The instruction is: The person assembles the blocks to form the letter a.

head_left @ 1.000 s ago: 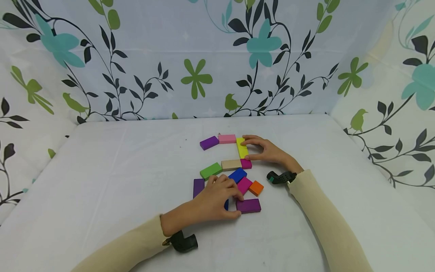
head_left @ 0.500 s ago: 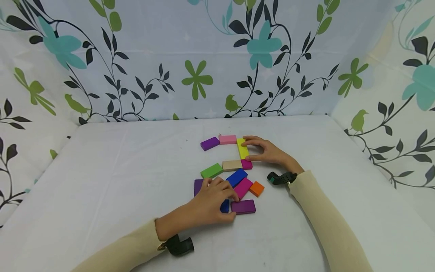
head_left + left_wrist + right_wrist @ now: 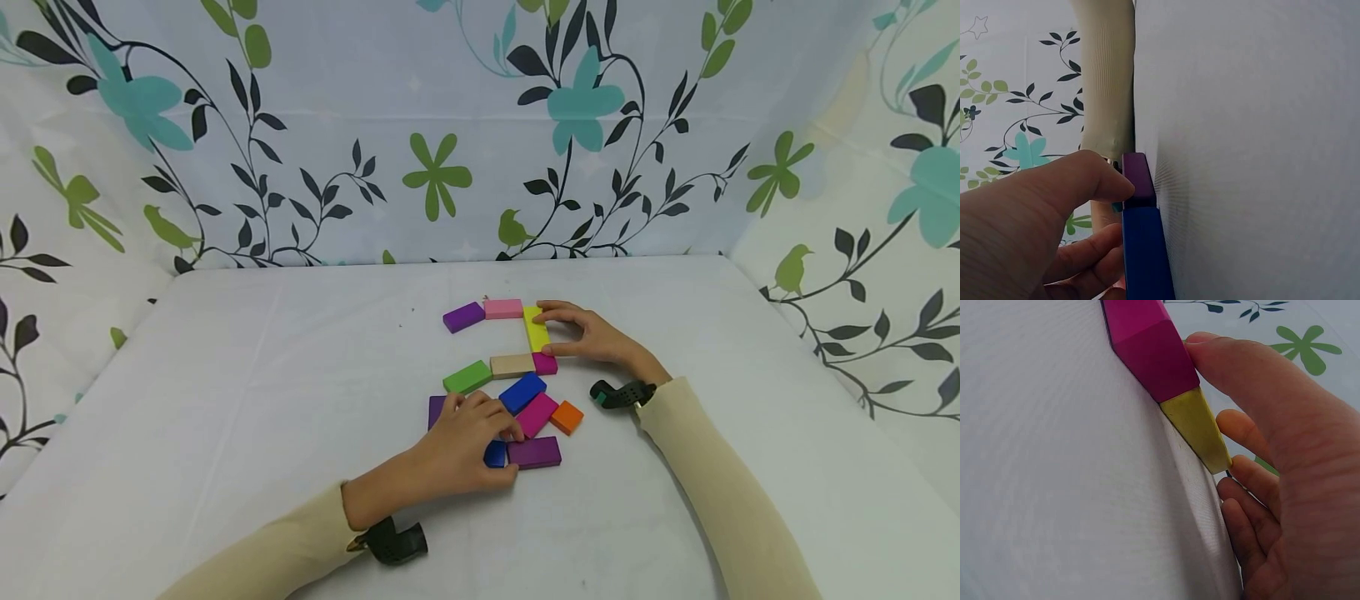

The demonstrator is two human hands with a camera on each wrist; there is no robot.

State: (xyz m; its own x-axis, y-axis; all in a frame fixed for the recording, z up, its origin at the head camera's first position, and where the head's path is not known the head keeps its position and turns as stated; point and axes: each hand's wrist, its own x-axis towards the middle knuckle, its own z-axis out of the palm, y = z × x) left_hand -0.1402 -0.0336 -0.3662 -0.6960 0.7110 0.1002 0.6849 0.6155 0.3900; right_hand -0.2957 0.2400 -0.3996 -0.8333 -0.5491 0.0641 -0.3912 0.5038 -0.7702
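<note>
In the head view my left hand [image 3: 457,446] pinches the left end of a purple wooden block [image 3: 534,452] between thumb and fingers. That block sits end to end with a dark blue block [image 3: 495,454], partly hidden under the hand; the left wrist view shows the thumb on the purple block [image 3: 1139,178] beside the blue block [image 3: 1146,256]. Farther back, my right hand [image 3: 596,333] holds a yellow block [image 3: 535,331] lengthwise, thumb at its near end, fingers near its far end. A short magenta block [image 3: 545,363] adjoins the yellow one, near the thumb.
Pink [image 3: 503,309] and purple [image 3: 463,317] blocks continue leftward from the yellow one. Tan [image 3: 512,366] and green [image 3: 467,377] blocks lie in the middle. Blue [image 3: 522,392], magenta [image 3: 537,414] and orange [image 3: 567,417] blocks slant nearby. Another purple block [image 3: 437,410] is half hidden behind my left hand.
My left hand has slid the purple block left, up to the dark blue block, then nudged it slightly away from me. The right hand keeps its place on the yellow block.
</note>
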